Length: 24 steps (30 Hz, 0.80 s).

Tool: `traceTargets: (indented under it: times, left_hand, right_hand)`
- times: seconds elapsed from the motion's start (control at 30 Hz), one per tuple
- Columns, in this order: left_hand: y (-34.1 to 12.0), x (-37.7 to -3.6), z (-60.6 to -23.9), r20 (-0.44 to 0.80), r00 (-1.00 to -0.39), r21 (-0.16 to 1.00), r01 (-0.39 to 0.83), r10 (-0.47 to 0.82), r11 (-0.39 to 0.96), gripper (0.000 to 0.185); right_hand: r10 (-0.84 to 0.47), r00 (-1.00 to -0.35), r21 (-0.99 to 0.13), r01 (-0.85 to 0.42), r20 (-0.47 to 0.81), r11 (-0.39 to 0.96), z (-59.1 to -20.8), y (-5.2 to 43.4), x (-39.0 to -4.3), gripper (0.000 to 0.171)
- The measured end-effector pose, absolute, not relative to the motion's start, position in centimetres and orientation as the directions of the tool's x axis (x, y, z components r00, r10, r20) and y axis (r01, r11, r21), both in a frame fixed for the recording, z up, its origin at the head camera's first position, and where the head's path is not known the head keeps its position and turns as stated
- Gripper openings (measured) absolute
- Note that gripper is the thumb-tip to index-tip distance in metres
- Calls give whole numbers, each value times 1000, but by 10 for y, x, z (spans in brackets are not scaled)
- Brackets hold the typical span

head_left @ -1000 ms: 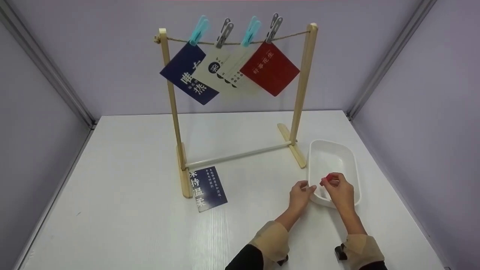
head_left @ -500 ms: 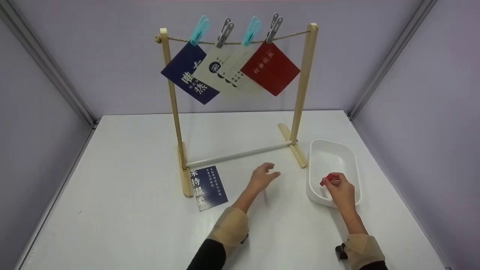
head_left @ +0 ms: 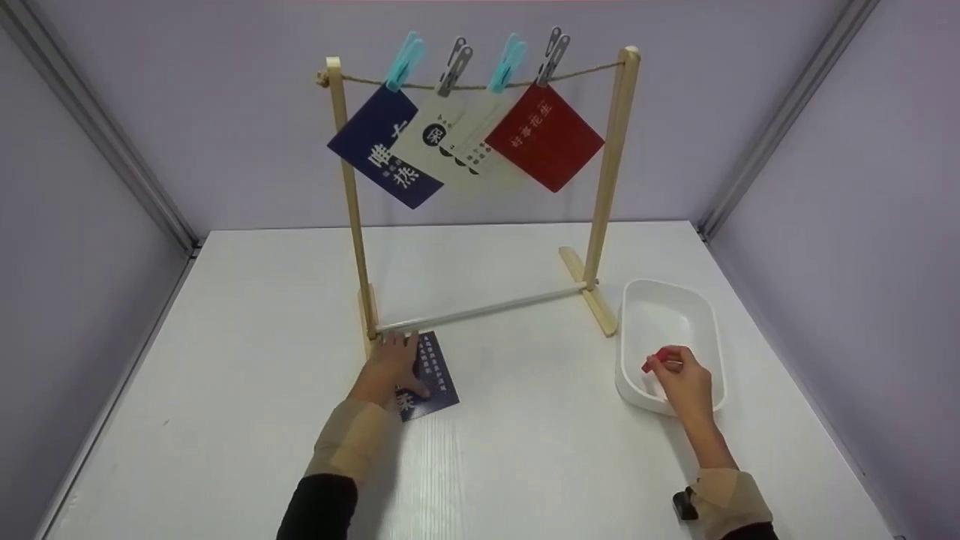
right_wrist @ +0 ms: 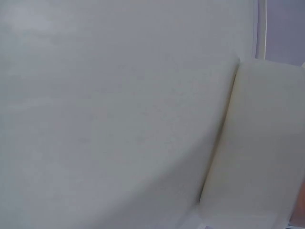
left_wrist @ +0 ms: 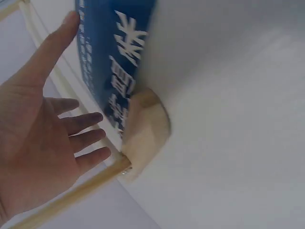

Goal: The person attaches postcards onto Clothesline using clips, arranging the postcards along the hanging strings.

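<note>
Navy card point(head_left: 427, 375) lies flat on the white surface point(head_left: 247, 390) at the foot of the wooden rack point(head_left: 365, 315), my left hand point(head_left: 394, 364) now spread on it after crossing over from the white tray point(head_left: 709, 330) a second ago. My right hand point(head_left: 679, 375) stays at the tray, pinching a red clip point(head_left: 654, 360). Card and clip look set to meet.

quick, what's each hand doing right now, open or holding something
Left hand: open, fingers straight, lying on the dark blue card on the table.
Right hand: pinching a small red clip over the white tray.
</note>
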<state>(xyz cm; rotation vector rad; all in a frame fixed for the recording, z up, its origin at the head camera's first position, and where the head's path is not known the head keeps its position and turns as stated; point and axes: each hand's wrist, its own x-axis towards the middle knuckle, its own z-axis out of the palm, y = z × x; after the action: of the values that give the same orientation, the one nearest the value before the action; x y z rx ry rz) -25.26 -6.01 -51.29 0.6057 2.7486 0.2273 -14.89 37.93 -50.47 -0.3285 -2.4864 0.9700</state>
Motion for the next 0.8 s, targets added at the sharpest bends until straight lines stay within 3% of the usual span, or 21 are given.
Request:
traceTargets:
  times: [0.17, 0.33, 0.57, 0.8]
  left_hand:
    - [-67, -253, -525, -220, -869, 173, 412, 443, 895, 114]
    - [-60, -260, -521, -115, -912, 255, 357, 395, 899, 96]
    - [-56, -268, -500, -97, -953, 564, 185, 288, 805, 58]
    - [-53, -271, -492, -39, -973, 856, 85, 227, 511, 63]
  right_hand:
    - [374, -874, -692, 62, 310, 720, -504, 380, -147, 23]
    - [363, -859, -686, 20, 360, 727, -503, 381, -148, 22]
    - [348, -854, -692, -19, 387, 722, -504, 380, -149, 22]
    - [371, -850, -701, 3, 374, 713, -504, 380, -149, 20]
